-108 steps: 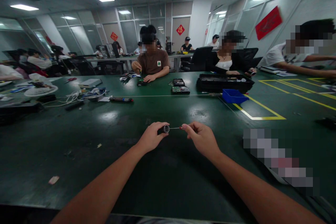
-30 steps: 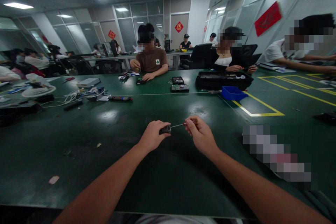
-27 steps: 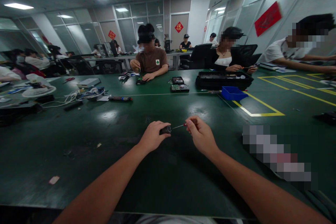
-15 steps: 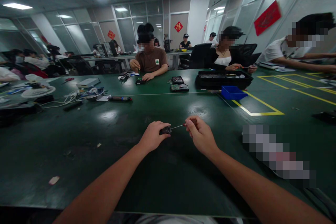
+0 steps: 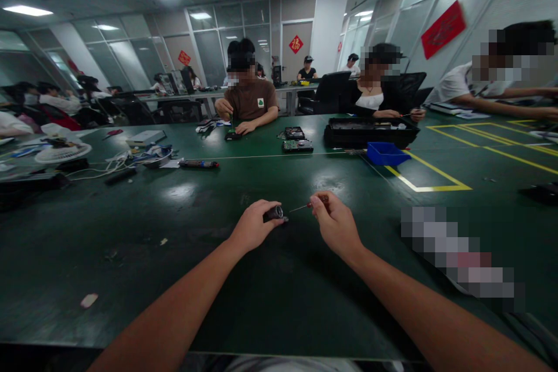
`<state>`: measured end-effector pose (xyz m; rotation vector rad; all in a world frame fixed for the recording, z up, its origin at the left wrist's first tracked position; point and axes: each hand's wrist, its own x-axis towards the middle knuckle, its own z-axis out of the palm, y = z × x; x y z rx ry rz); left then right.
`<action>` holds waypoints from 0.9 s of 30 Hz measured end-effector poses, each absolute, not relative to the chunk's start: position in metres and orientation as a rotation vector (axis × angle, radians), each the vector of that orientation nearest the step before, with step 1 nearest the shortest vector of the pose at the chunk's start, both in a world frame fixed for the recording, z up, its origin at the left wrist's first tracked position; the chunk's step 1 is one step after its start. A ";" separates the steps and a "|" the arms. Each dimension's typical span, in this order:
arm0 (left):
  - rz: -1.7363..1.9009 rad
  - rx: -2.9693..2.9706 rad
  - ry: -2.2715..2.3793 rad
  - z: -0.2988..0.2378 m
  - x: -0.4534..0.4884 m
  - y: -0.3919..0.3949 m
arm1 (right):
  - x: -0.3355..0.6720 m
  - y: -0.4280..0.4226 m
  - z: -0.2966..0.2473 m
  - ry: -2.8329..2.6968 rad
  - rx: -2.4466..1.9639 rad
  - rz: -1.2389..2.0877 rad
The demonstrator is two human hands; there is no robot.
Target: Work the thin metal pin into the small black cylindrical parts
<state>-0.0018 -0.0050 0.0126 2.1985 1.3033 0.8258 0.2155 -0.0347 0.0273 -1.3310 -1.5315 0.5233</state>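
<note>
My left hand (image 5: 251, 224) is closed around a short black cylinder (image 5: 274, 213) with a round, open-looking end facing right. A small dark piece (image 5: 285, 220) shows just below that end, at the thumb tip; whether it is attached I cannot tell. In my right hand (image 5: 336, 225) is a thin screwdriver (image 5: 300, 208) with a reddish handle, pinched between thumb and fingers. Its shaft points left, and the tip sits a little apart from the cylinder. Both hands are above the green tabletop (image 5: 244, 308).
A blue bin (image 5: 387, 154) stands beyond my right hand, in front of a long black tray (image 5: 370, 133). Opened hard drives (image 5: 297, 145) lie farther back. Cables and a white fan part (image 5: 63, 153) are at left. A blurred-out object (image 5: 457, 256) lies right. Several people work around.
The screwdriver tip has come away from the cylinder's end, with a gap between them now. The cylinder's end has turned slightly upward, and the small dark piece below it has come into view.
</note>
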 end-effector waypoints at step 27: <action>0.552 2.411 1.492 0.007 0.013 -0.003 | 0.213 -0.034 0.025 -1.543 -1.288 0.552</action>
